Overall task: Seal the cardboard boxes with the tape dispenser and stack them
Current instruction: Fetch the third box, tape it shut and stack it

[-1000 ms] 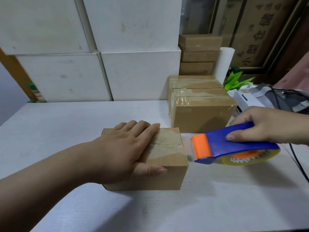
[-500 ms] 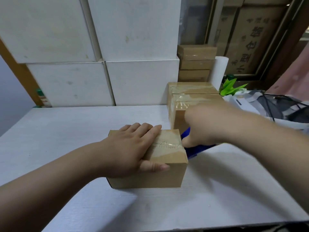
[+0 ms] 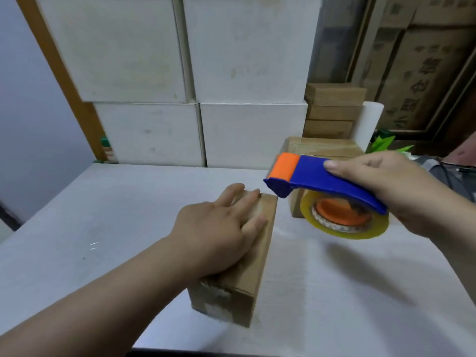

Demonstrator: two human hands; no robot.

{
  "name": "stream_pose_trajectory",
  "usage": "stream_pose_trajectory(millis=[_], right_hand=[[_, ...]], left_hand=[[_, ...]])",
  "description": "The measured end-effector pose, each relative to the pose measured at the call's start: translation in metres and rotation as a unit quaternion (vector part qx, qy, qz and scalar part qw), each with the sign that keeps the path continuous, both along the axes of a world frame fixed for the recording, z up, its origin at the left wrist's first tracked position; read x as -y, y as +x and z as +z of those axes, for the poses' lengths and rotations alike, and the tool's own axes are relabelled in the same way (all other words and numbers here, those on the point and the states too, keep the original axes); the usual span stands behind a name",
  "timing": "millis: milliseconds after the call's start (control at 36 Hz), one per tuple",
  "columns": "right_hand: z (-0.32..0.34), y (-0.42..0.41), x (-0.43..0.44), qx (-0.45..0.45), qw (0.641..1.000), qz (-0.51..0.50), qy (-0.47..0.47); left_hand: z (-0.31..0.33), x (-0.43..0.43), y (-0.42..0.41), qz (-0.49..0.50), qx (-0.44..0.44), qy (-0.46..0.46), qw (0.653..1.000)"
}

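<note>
Since half a second ago we have lifted the tape dispenser [image 3: 322, 181] off the far end of the small cardboard box [image 3: 247, 279]; it now hangs above and to the right of that box, clear of it, and the box has swung so that one short end faces us. Our left hand [image 3: 216, 228] lies flat on the box's top, fingers straight and slightly spread, pressing down. Our right hand [image 3: 386, 191] has its fingers curled round the dispenser's blue handle. We judge two risks: held only by a flat palm, the box may skid or turn on the white table [image 3: 103, 215] when the dispenser drags across it, and a strip laid askew would miss the seam. The box is brown and oblong, with glossy tape along its top and wrinkled whitish tape on its near end. Behind and right of it stand sealed boxes [image 3: 322, 148].
</note>
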State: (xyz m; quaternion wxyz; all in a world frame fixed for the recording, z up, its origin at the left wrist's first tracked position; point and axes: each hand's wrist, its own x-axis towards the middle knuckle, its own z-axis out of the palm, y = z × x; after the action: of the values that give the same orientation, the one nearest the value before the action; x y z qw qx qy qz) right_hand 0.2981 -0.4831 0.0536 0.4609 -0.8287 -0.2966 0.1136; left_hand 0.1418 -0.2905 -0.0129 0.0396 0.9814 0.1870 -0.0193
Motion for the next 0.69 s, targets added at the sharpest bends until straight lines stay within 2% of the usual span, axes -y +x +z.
stream_pose_trajectory(millis=[111, 194, 222, 278, 333, 389, 444, 556, 694], right_hand=[[-0.007, -0.005, 0.005, -0.124, 0.988, 0.017, 0.094], [-0.009, -0.011, 0.007, -0.155, 0.981, 0.032, 0.114], [-0.010, -0.011, 0.008, -0.157, 0.980, 0.035, 0.121], [-0.013, -0.012, 0.011, -0.163, 0.977, 0.032, 0.134], [-0.014, -0.015, 0.017, -0.183, 0.972, 0.028, 0.143], [-0.017, -0.016, 0.022, -0.201, 0.967, 0.026, 0.152], [-0.020, -0.016, 0.023, -0.222, 0.961, 0.023, 0.163], [-0.020, -0.021, 0.018, -0.250, 0.953, 0.050, 0.167], [-0.022, -0.025, 0.012, -0.255, 0.950, 0.074, 0.164]], left_hand=[[-0.010, -0.001, 0.012, 0.034, 0.072, -0.002, 0.997], [-0.011, -0.004, 0.013, 0.031, 0.184, 0.022, 0.982], [-0.009, -0.007, 0.008, 0.008, 0.231, 0.002, 0.973], [-0.006, -0.014, -0.010, -0.065, 0.282, -0.117, 0.950], [-0.012, -0.020, -0.033, -0.149, 0.241, -0.189, 0.940], [-0.027, -0.023, -0.048, -0.209, 0.188, -0.166, 0.945], [-0.042, -0.024, -0.052, -0.241, 0.194, -0.107, 0.945], [-0.051, -0.020, -0.045, -0.262, 0.228, -0.040, 0.937], [-0.051, -0.005, -0.048, -0.207, 0.212, -0.032, 0.954]])
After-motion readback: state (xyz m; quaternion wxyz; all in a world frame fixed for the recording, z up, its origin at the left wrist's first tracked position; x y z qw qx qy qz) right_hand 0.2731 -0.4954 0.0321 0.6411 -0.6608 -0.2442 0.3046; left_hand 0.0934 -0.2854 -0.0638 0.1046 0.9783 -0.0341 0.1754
